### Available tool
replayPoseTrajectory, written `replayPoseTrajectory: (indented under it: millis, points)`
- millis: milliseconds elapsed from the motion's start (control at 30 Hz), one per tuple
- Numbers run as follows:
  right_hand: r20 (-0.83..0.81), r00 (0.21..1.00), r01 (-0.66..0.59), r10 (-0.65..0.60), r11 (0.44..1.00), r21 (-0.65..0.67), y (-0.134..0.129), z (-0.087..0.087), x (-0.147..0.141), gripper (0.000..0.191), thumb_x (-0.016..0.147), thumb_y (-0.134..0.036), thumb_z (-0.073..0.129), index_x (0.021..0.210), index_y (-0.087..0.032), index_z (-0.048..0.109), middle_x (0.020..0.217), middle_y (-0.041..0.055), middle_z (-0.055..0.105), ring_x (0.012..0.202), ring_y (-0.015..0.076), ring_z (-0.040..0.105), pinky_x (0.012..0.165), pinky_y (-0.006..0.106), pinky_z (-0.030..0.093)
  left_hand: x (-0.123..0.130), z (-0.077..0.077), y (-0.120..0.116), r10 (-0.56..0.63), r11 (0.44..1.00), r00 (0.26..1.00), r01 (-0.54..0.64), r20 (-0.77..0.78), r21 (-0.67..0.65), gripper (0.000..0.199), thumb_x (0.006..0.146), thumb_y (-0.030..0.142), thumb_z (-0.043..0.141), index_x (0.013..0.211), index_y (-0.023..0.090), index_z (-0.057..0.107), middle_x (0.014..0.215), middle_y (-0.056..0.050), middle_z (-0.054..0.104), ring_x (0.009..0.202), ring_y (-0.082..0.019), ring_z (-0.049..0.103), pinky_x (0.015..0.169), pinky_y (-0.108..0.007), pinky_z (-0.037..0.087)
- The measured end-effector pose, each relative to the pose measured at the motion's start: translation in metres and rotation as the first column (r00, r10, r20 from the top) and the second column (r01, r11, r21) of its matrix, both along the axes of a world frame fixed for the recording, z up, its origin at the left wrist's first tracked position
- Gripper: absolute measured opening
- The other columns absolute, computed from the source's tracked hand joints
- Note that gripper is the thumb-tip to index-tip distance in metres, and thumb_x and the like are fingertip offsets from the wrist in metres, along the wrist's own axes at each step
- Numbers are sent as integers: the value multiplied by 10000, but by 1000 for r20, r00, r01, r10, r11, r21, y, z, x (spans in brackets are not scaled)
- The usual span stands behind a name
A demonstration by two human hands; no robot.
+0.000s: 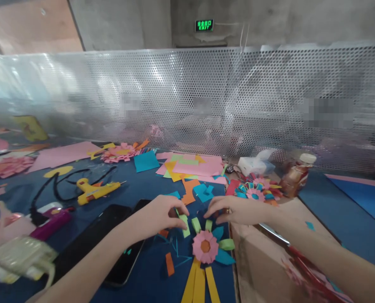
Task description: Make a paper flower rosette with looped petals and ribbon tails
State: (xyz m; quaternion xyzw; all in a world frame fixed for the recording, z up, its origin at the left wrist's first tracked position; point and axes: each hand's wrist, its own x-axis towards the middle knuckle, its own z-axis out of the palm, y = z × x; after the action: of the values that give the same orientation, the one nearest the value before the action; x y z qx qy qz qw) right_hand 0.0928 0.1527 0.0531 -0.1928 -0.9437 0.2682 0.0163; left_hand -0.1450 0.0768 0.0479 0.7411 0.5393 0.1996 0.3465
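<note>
Pinching a green strip [186, 229] in the left hand [166, 210], slanting lengthwise near-to-far. Holding the right hand [236, 209] loosely open beyond the pink flower [198, 249], with yellow tails [199, 286] pointing nearward.

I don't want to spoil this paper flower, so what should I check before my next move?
1. Green strip in the left hand: ok, between thumb and fingers.
2. Right hand free: ok, no paper visible in its fingers.
3. Pink flower face up: ok.
4. Area beside the flower free of scraps: not ok, an orange scrap lies to its left.
5. Yellow glue gun away from both hands: ok.
6. Glue gun hot: cannot tell.
</note>
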Motion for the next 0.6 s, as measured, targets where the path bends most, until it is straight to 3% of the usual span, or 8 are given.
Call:
replayPoseTrajectory:
  millis: [200,600]
  points:
    - [-20,1000,3,-6,988,-154,5,-7,-6,257,782,-164,592,1031,-210,633,972,31,544,861,113,540,720,181,441,5,-5,7,2,998,991,6,-135,59,240,687,430,613,794,219,651,742,29,618,677,-129,551,615,-207,387]
    - [-83,997,-14,6,994,-107,12,-16,-9,208,802,-125,543,971,-180,652,921,38,562,814,112,555,708,192,454,8,-9,9,2,1000,986,0,-166,16,265,704,471,582,809,238,651,795,25,625,713,-137,564,655,-212,395]
